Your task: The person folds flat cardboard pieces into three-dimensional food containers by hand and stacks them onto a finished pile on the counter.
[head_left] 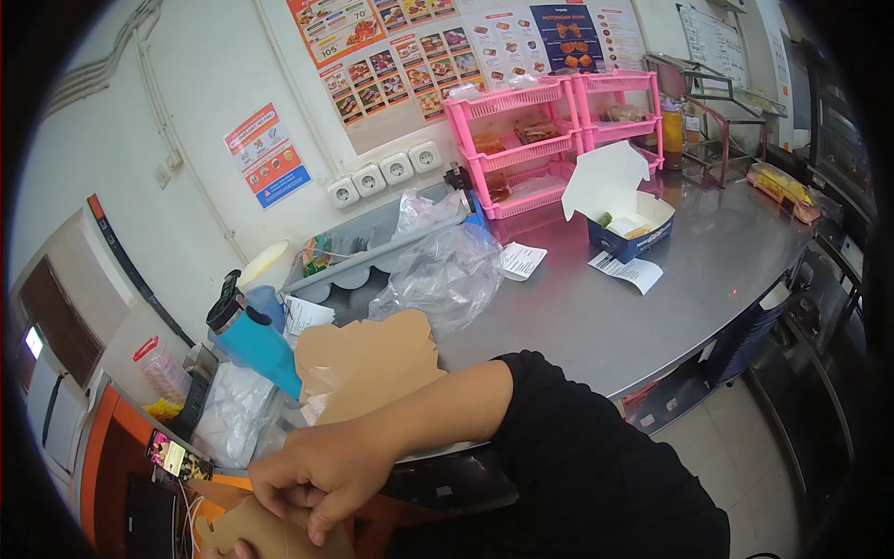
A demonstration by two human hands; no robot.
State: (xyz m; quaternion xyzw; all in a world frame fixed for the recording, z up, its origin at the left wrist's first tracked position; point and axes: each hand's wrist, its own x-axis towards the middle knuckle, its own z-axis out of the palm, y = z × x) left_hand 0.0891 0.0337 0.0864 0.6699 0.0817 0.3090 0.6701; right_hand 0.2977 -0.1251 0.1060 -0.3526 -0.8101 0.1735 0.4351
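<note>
At the lower left, a brown cardboard takeaway box (265,533), partly folded, is between my hands. My right hand (326,470) reaches across from the right in a black sleeve, its fingers curled down over the box's upper edge and its thumb against the cardboard. Only the fingertips of my left hand (235,552) show at the bottom edge, gripping the near side of the same box; the rest of that hand is out of the picture. Just beyond my right forearm, more flat brown box cardboard (377,359) lies on the steel table.
On the steel table (531,326) stand an open blue-and-white food box (638,228), a paper slip (626,272), pink tiered racks (521,140) and a grey tray (349,256) with clear plastic bags (442,275). A turquoise tumbler (256,340) leans near the left. A lit phone (177,456) sits beside the box.
</note>
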